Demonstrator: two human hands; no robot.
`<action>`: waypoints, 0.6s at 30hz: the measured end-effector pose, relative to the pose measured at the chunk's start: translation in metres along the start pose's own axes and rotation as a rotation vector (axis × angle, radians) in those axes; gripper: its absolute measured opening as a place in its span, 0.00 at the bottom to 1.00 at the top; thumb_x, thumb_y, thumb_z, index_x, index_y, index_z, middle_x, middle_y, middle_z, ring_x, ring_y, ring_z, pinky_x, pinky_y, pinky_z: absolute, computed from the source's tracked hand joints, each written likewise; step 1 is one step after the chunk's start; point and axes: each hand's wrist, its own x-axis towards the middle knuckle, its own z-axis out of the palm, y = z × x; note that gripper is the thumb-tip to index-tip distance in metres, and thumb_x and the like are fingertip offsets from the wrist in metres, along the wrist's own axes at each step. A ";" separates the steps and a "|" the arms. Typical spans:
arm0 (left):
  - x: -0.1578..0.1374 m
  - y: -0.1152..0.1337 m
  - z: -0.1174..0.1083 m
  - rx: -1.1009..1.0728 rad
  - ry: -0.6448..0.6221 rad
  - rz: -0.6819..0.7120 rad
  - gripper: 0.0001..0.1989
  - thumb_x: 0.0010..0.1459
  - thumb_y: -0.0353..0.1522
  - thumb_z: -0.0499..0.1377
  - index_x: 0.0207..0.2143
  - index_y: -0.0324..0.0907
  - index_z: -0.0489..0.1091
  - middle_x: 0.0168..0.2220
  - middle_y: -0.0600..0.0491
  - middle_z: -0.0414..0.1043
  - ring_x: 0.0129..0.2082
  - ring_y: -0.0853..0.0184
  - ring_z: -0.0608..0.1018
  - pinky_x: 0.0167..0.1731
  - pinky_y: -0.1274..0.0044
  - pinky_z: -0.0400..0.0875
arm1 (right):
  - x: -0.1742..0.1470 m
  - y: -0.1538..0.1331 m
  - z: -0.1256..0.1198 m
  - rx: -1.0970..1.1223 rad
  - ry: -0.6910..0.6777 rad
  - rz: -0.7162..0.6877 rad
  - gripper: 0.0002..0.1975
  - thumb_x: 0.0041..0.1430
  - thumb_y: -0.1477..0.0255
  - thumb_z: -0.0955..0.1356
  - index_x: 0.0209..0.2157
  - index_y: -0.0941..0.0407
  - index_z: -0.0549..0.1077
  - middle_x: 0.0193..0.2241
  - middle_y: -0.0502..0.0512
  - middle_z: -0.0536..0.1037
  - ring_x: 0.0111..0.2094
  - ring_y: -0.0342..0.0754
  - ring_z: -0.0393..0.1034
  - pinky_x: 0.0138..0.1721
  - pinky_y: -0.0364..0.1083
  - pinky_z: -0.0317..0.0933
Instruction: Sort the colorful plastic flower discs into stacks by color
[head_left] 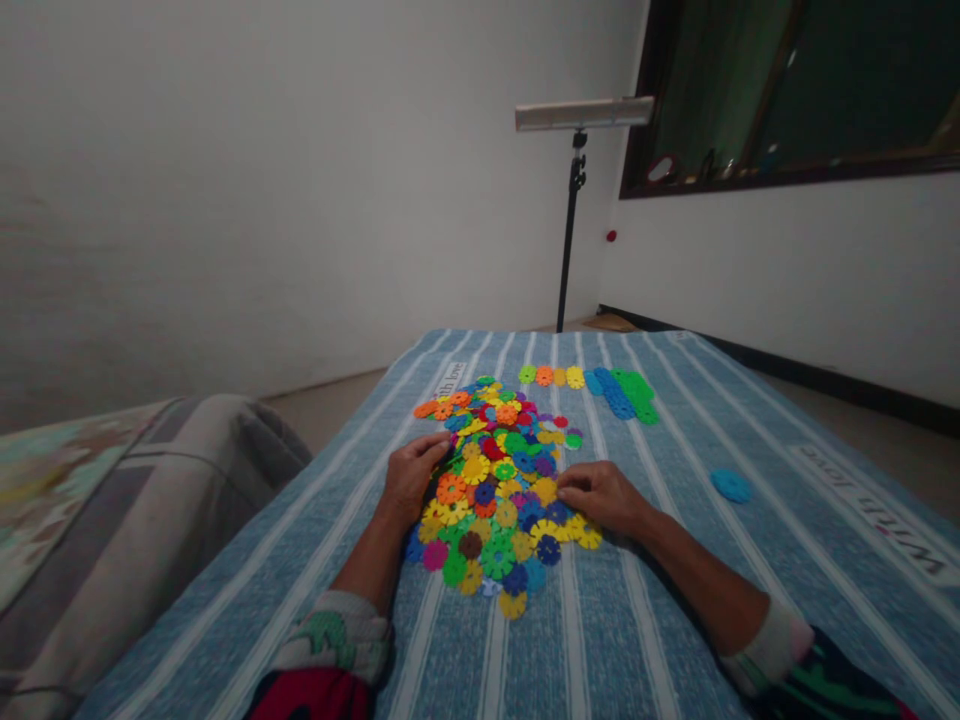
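A spread pile of colourful plastic snowflake discs [495,500] lies on the striped cloth in front of me. At the pile's left edge is my left hand [412,478], its fingers drawn together over the discs; what they hold, if anything, is hidden. My right hand [609,497] reaches in from the other side, thumb and forefinger pinched beside a yellow disc [545,489]. Whether a disc sits in that pinch I cannot make out. Beyond the pile, a green group of discs [636,395] lies against a blue group [613,393].
Left of the green and blue groups is a short row with a yellow disc [574,377] and an orange disc [544,376]. A light blue disc group [730,486] lies to the right. Blue striped cloth [480,680] covers the table. A lamp stand [570,230] rises behind.
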 end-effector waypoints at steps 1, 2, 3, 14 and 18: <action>0.000 0.001 0.000 0.004 -0.001 0.002 0.20 0.34 0.41 0.71 0.32 0.42 0.82 0.38 0.49 0.82 0.43 0.57 0.80 0.50 0.67 0.70 | 0.000 -0.001 0.002 -0.009 -0.003 -0.015 0.10 0.54 0.71 0.66 0.29 0.55 0.81 0.26 0.49 0.81 0.28 0.45 0.72 0.30 0.42 0.60; -0.001 0.001 -0.001 0.011 -0.004 0.008 0.20 0.35 0.41 0.71 0.32 0.42 0.82 0.38 0.49 0.82 0.43 0.57 0.80 0.51 0.67 0.70 | 0.000 -0.002 0.004 -0.017 -0.007 -0.030 0.10 0.54 0.71 0.66 0.28 0.55 0.81 0.26 0.49 0.80 0.28 0.45 0.72 0.30 0.42 0.60; -0.001 0.001 -0.001 0.018 -0.007 0.017 0.19 0.35 0.41 0.71 0.32 0.42 0.82 0.39 0.49 0.82 0.44 0.56 0.80 0.51 0.67 0.70 | 0.000 -0.002 0.005 -0.022 -0.012 -0.042 0.11 0.54 0.71 0.66 0.28 0.55 0.81 0.25 0.49 0.80 0.28 0.45 0.72 0.30 0.42 0.60; 0.001 0.000 -0.002 0.037 -0.006 0.016 0.19 0.36 0.41 0.70 0.32 0.43 0.82 0.39 0.48 0.82 0.44 0.56 0.80 0.49 0.68 0.71 | 0.000 -0.001 0.007 0.041 0.010 -0.008 0.10 0.55 0.72 0.66 0.28 0.55 0.81 0.25 0.48 0.80 0.29 0.45 0.73 0.31 0.41 0.61; 0.001 0.003 -0.002 0.049 -0.005 0.014 0.18 0.35 0.41 0.70 0.32 0.43 0.82 0.39 0.49 0.82 0.44 0.56 0.80 0.49 0.67 0.70 | 0.001 -0.002 0.007 0.026 0.020 -0.022 0.10 0.54 0.73 0.66 0.27 0.55 0.80 0.25 0.48 0.80 0.29 0.44 0.72 0.31 0.41 0.61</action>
